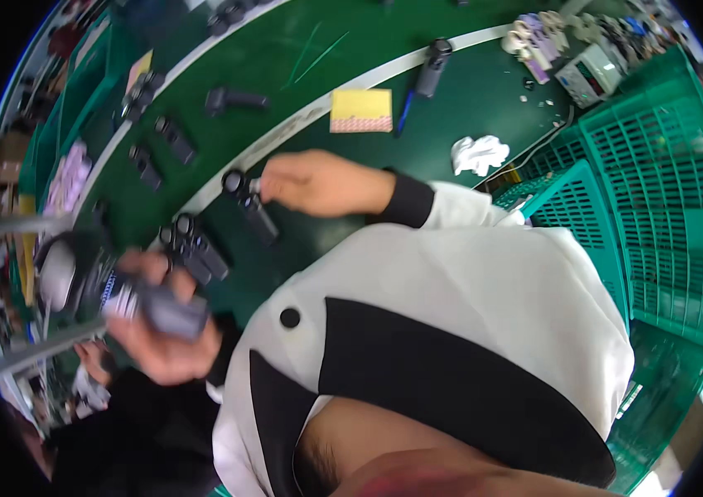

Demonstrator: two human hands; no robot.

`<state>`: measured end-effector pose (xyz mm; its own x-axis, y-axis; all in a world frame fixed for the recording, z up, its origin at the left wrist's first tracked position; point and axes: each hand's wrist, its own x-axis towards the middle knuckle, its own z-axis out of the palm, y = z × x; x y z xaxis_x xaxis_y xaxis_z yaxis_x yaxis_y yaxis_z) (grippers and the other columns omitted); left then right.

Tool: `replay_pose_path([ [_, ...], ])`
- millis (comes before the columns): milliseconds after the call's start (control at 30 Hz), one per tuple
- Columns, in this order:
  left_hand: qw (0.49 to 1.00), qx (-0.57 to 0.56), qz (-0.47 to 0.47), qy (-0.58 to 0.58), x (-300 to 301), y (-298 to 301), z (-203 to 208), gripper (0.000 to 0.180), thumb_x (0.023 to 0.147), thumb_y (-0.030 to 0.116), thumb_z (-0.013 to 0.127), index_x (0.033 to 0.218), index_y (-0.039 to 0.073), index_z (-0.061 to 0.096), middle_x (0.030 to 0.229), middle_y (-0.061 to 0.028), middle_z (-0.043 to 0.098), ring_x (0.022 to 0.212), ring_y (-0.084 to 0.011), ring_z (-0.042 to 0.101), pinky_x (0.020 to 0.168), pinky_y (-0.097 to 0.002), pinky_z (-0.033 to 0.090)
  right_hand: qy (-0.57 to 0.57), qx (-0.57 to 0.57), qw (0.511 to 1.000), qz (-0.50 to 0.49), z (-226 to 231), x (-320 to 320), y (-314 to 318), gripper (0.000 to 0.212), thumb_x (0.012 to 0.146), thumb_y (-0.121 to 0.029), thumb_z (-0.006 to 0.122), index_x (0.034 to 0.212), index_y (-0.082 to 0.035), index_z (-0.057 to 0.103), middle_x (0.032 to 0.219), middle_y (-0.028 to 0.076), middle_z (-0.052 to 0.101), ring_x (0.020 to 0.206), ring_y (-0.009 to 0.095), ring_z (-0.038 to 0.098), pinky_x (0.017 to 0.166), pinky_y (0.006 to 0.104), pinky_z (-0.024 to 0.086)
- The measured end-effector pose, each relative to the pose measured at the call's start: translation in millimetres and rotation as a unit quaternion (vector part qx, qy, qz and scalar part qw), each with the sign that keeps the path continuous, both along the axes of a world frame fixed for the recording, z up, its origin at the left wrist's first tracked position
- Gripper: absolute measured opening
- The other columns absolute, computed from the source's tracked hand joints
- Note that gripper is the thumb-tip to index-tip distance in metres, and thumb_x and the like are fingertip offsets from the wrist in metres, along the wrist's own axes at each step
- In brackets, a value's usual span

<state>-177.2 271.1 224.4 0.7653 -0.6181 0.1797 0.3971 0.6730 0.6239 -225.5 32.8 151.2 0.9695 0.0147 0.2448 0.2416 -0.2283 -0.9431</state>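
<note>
1. Nearest the lens, filling the lower centre: smooth white cloth jacket (pixel 467 306) with black panels and a round black button.
2. Lower left: left hand (pixel 161 331), blurred, fingers curled around a dark grey, blocky matte plastic device (pixel 171 311) with a pale printed end.
3. Centre, slightly above: right hand (pixel 318 182), black cuff at the wrist, fingertips pinched on a black cylindrical device with a round lens end (pixel 248 199), lying on the green felt-like bench surface (pixel 285 66).
4. Just beside the left hand: cluster of similar black cylinders (pixel 194 248).
5. Upper centre: flat yellow rectangular pad (pixel 360 110); right of it, crumpled white cloth (pixel 479 154).
6. Right edge: green plastic lattice crates (pixel 658 190).
</note>
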Motion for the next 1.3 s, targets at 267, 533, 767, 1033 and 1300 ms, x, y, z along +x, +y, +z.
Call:
replay_pose_path([
  [267, 0.96, 0.278, 0.017, 0.002, -11, -59, -41, 0.032, 0.083, 0.019, 0.034, 0.104, -0.004, 0.044, 0.078, -0.0167, 0.053, 0.058, -0.0211, 0.053, 0.053, -0.0269, 0.044, 0.04, 0.069, 0.992, 0.102, 15, 5, 9, 0.023, 0.09, -0.023, 0.043, 0.084, -0.002, 0.052, 0.074, 0.002, 0.054, 0.073, 0.011, 0.049, 0.068, 0.0243, 0.04],
  [533, 0.947, 0.3, -0.006, -0.111, -9, -51, -33, 0.044, 0.082, 0.02, 0.037, 0.121, 0.0, 0.03, 0.079, -0.0154, 0.053, 0.056, -0.021, 0.052, 0.052, -0.0279, 0.044, 0.01, 0.025, 0.975, 0.222, 33, 5, -6, 0.025, 0.089, -0.021, 0.045, 0.076, -0.001, 0.051, 0.076, 0.004, 0.055, 0.068, 0.014, 0.049, 0.064, 0.0264, 0.04],
  [767, 0.897, 0.387, 0.065, -0.203, -14, -60, -24, 0.046, 0.082, 0.004, 0.034, 0.126, -0.001, 0.023, 0.079, -0.0126, 0.053, 0.059, -0.0174, 0.053, 0.056, -0.027, 0.045, 0.021, -0.039, 0.99, 0.133, 36, -1, 1, 0.024, 0.088, -0.02, 0.046, 0.075, -0.001, 0.05, 0.072, 0.007, 0.054, 0.068, 0.017, 0.053, 0.063, 0.0285, 0.041],
  [1033, 0.856, 0.41, 0.116, -0.292, -11, -58, -36, 0.052, 0.078, 0.005, 0.039, 0.127, -0.002, 0.022, 0.09, -0.0106, 0.051, 0.064, -0.015, 0.053, 0.059, -0.0258, 0.044, 0.008, -0.045, 0.986, 0.163, 38, 5, -2, 0.022, 0.088, -0.018, 0.047, 0.076, 0.0, 0.052, 0.071, 0.006, 0.056, 0.069, 0.017, 0.054, 0.063, 0.0268, 0.042],
  [1300, 0.919, 0.363, -0.003, -0.153, -5, -58, -43, 0.046, 0.083, 0.011, 0.043, 0.125, 0.003, 0.024, 0.079, -0.0094, 0.051, 0.061, -0.0147, 0.052, 0.053, -0.0254, 0.043, 0.101, 0.017, 0.986, 0.129, 29, 6, 3, 0.017, 0.084, -0.013, 0.051, 0.076, 0.001, 0.058, 0.071, 0.004, 0.06, 0.067, 0.009, 0.052, 0.062, 0.0238, 0.041],
])
